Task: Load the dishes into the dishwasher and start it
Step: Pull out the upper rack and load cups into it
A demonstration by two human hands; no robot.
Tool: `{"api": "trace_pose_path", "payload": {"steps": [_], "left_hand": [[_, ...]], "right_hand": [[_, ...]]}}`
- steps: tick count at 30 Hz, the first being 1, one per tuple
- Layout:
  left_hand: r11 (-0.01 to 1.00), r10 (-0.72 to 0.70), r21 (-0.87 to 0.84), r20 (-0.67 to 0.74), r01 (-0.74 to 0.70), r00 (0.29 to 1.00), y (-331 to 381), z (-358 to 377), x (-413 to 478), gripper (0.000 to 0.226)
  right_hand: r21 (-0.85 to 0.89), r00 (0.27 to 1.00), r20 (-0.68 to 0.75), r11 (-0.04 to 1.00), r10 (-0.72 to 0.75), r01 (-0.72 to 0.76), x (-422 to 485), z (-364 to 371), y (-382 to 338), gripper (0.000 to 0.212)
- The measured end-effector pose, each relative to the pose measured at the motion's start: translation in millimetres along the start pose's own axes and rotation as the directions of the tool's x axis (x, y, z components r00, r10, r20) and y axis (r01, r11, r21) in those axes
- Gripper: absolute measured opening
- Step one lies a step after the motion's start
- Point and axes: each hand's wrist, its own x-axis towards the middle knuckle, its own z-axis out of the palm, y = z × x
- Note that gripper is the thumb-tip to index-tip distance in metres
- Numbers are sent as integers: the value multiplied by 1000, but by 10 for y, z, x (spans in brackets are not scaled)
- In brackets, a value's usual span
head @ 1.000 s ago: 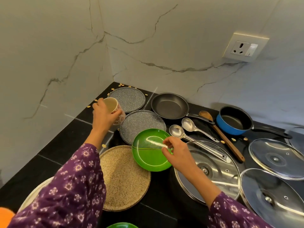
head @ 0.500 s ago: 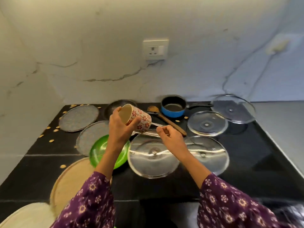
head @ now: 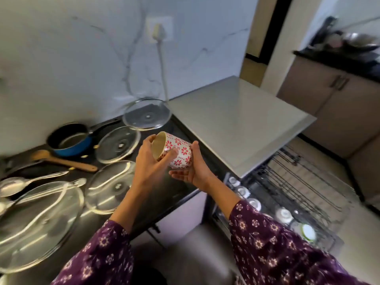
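A white cup with red flowers (head: pixel 182 150) lies on its side in the air over the black counter's right end, mouth facing left. My left hand (head: pixel 151 168) grips it near the rim, fingers wrapped over its side. My right hand (head: pixel 195 172) cradles it from below, thumb up against its base. To the right stands the dishwasher with a steel top (head: pixel 236 124). Its wire rack (head: pixel 298 182) is pulled out low at the right, with several small white cups (head: pixel 284 215) and a green dish (head: pixel 307 232) along its near side.
On the counter (head: pixel 176 190) at left lie several glass lids (head: pixel 118 144), a blue saucepan (head: pixel 70 140), a wooden spoon (head: pixel 61 160) and steel ladles (head: pixel 24 184). A cord hangs from the wall socket (head: pixel 158 29). Brown cabinets (head: pixel 329 103) stand at the far right.
My view has swung right from the dishes to the dishwasher. The cup travelled right in my left hand, and my right hand has come under it.
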Motion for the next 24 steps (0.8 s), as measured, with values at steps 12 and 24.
{"api": "trace_pose_path", "payload": {"steps": [12, 24], "left_hand": [[995, 101, -69, 507, -77, 856, 368, 2487, -5, 95], [592, 372, 268, 746, -760, 553, -36, 3767, 386, 55]], "right_hand": [[43, 835, -532, 981, -139, 191, -356, -2467, -232, 66], [-775, 654, -577, 580, -490, -250, -417, -4132, 39, 67]]}}
